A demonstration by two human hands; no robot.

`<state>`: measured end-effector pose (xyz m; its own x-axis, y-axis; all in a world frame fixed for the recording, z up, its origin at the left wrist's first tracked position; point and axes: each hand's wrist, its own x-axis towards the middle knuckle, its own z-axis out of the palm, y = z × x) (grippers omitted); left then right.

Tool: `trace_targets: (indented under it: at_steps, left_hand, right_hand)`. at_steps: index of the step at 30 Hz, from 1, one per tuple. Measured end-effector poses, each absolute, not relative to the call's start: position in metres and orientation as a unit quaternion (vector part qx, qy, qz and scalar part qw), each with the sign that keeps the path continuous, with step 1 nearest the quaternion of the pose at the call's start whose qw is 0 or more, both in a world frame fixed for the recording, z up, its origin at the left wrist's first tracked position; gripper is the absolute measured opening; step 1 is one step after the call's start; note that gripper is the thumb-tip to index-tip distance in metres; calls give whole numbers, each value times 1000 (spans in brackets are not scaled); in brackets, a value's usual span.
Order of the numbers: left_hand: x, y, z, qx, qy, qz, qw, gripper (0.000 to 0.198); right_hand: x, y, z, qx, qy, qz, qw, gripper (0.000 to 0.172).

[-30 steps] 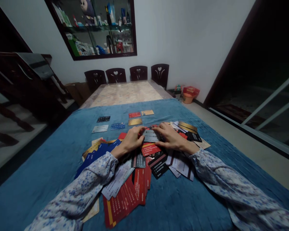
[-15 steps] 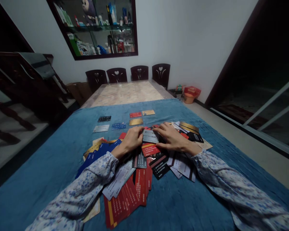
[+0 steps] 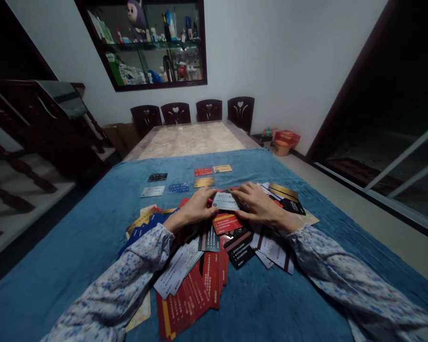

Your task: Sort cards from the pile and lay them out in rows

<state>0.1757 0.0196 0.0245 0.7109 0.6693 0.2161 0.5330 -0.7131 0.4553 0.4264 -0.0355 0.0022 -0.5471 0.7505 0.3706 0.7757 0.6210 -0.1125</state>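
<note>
A silver-grey card (image 3: pixel 225 201) is pinched between both my hands above a heap of cards. My left hand (image 3: pixel 195 209) grips its left edge and my right hand (image 3: pixel 257 205) grips its right edge, fingers closed on it. Beneath them lies a spread pile of cards (image 3: pixel 203 266): red, blue, black, white and gold, on a blue cloth (image 3: pixel 92 237). Farther away, several single cards lie apart in rows: a black card (image 3: pixel 157 177), a pale card (image 3: pixel 152 191), a blue card (image 3: pixel 179 188), a gold card (image 3: pixel 204 182), a red card (image 3: pixel 203 171) and a tan card (image 3: pixel 222 168).
The blue cloth covers the near part of a long table; its bare stone top (image 3: pixel 187 140) shows beyond. Several dark chairs (image 3: pixel 207 110) stand at the far end. A glass cabinet (image 3: pixel 153 42) hangs on the wall. A staircase (image 3: pixel 17 156) rises at left.
Both hands keep hold of the silver-grey card and have lifted it slightly away from me. The view has shifted a little.
</note>
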Motion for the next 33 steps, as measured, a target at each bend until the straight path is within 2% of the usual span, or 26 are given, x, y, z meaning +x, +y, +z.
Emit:
trace_targets:
  at_steps: [8, 13, 21, 33]
  left_hand:
    - [171, 23, 24, 912, 307, 181, 205, 43]
    - [164, 23, 26, 916, 301, 178, 197, 43]
    - [145, 24, 35, 921, 325, 148, 158, 39]
    - [85, 37, 47, 905, 377, 147, 131, 48]
  right_hand:
    - [429, -31, -3, -427, -881, -17, 204, 51]
    - [426, -32, 3, -429, -885, -9, 181, 49]
    - [405, -24, 19, -446, -885, -15, 132, 55]
    - [338, 10, 33, -460, -882, -32, 97, 46]
